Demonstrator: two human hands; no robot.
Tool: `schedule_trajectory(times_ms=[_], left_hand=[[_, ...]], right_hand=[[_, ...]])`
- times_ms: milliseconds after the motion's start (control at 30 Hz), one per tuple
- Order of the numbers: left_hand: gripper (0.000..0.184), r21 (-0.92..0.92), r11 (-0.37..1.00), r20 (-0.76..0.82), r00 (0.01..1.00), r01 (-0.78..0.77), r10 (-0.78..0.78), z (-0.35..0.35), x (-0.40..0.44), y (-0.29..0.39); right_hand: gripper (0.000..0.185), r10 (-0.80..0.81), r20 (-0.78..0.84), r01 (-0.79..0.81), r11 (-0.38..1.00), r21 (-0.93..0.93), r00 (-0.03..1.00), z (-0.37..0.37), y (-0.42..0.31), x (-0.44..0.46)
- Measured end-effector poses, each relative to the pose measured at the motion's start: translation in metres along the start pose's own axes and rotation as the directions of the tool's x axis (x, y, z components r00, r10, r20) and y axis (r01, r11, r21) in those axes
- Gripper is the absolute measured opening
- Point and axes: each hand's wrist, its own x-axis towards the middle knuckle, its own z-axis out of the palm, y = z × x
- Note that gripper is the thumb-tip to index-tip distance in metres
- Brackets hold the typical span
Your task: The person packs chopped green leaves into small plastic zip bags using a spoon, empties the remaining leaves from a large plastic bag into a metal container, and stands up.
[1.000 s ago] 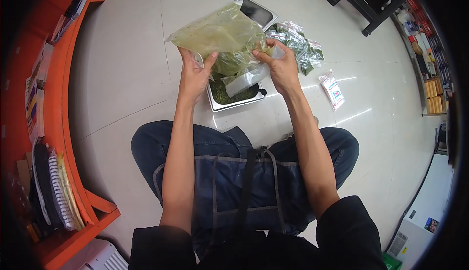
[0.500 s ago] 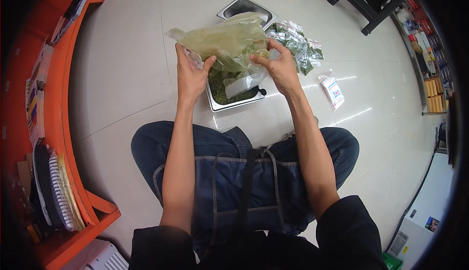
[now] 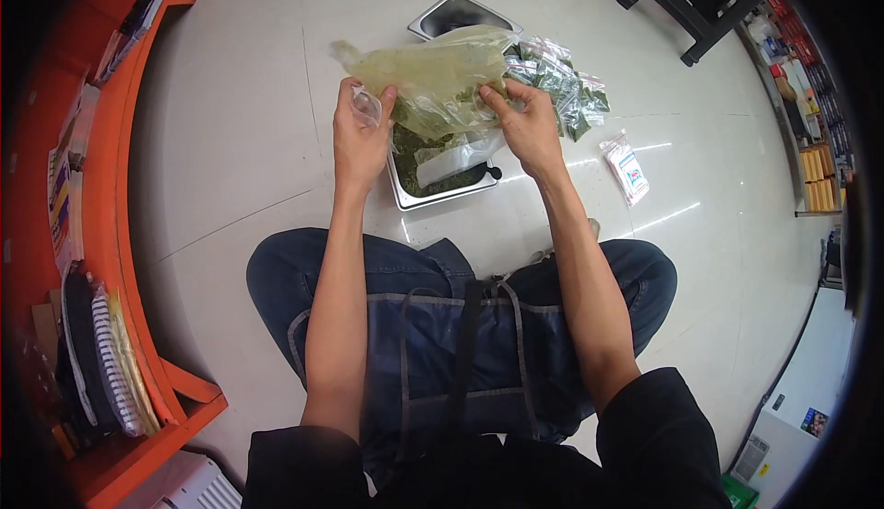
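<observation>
A thin yellowish translucent plastic bag (image 3: 433,72) is stretched between my two hands. My left hand (image 3: 362,136) pinches its left side, thumb raised, with a clear plastic edge by the fingers. My right hand (image 3: 527,127) grips the right side between thumb and fingers. Below the bag stands a metal pan (image 3: 442,200) holding chopped green leaves (image 3: 412,161); the bag hides its far part. A whitish plastic strip (image 3: 451,161) hangs over the leaves, and a black knob-like piece (image 3: 495,173) sits at the pan's right rim.
A second metal pan or lid (image 3: 451,14) lies behind the bag. Several small zip bags with green leaves (image 3: 566,86) are piled right of it. A white packet (image 3: 626,168) lies farther right. An orange shelf (image 3: 129,187) stands left, a black stool (image 3: 691,3) at upper right.
The bag has shifted slightly to the right, and its left end has lifted and narrowed. My right fingers have drawn closer together on the bag's edge. The pan stays in place.
</observation>
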Motion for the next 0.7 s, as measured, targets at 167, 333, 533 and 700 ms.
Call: schedule_trajectory(times_ms=[167, 333, 533, 700], left_hand=[[0.021, 0.106, 0.992, 0.034, 0.997, -0.075, 0.072, -0.006, 0.005, -0.013], [0.021, 0.102, 0.989, 0.029, 0.994, -0.105, 0.102, -0.004, 0.006, -0.018], [0.02, 0.151, 0.983, -0.036, 0.993, -0.103, 0.109, -0.006, 0.002, -0.007], [0.019, 0.118, 0.986, -0.09, 0.987, -0.119, 0.13, -0.006, -0.001, 0.0]], right_hand=[[0.02, -0.073, -0.046, 0.065, 0.985, -0.162, 0.996, -0.001, 0.001, 0.0], [0.022, -0.116, -0.112, 0.062, 0.912, -0.405, 0.987, 0.001, -0.012, -0.006], [0.025, -0.155, -0.053, 0.133, 0.948, -0.289, 0.987, -0.003, 0.004, 0.0], [0.023, -0.324, -0.11, 0.278, 0.911, -0.306, 0.94, 0.003, 0.003, 0.002]])
